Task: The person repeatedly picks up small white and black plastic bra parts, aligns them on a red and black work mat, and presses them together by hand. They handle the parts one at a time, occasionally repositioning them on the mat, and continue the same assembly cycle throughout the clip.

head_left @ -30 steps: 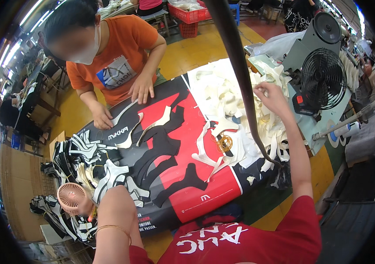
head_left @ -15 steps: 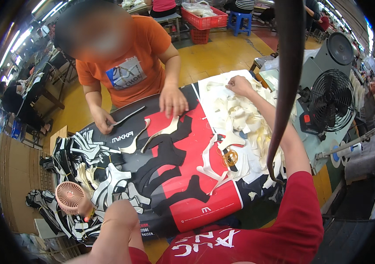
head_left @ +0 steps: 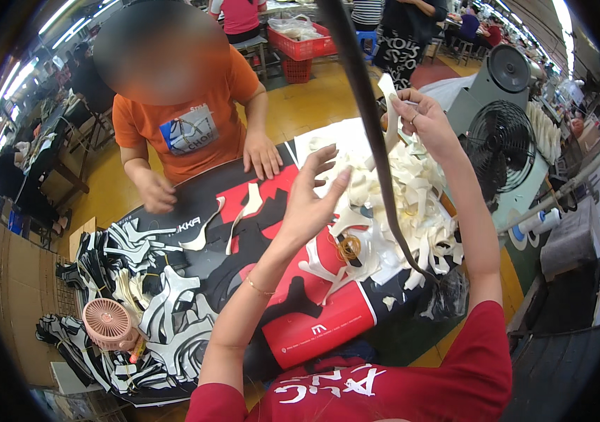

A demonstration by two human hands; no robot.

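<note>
both of the person's hands have changed place since the earlier frame: the left hand (head_left: pixel 314 198) has come up from beside the peach fan to the middle of the table, and the right hand (head_left: pixel 424 121) has risen from the heap with a cream cut strip (head_left: pixel 388 105).

nearest, at the lower edge, is the person's dark red shirt (head_left: pixel 412 383). at the near left the peach fan (head_left: pixel 108 318) sits among black-and-white cut pieces (head_left: pixel 173 299), some tied in bundles. on the red-and-black printed mat (head_left: pixel 342 318) a black cut piece (head_left: pixel 296 301) lies flat, and tan rubber bands (head_left: pixel 348 247) rest farther right, among pale pieces.

the left hand hangs over the mat, released, its fingers spread and thumb apart. the right hand pinches the strip between thumb and fingers, holding it nearly upright above the far part of the heap of cream cut pieces (head_left: pixel 414 200). a blurred dark strap (head_left: pixel 376 123) crosses in front of the heap.

across the table, a co-worker (head_left: pixel 240 77) in orange rests one hand on the mat's far edge; the other is blurred and i cannot tell its grip. a black-caged fan (head_left: pixel 502 144) stands at the right. farther off, a red plastic basket (head_left: pixel 303 46) holds clear bags.
</note>
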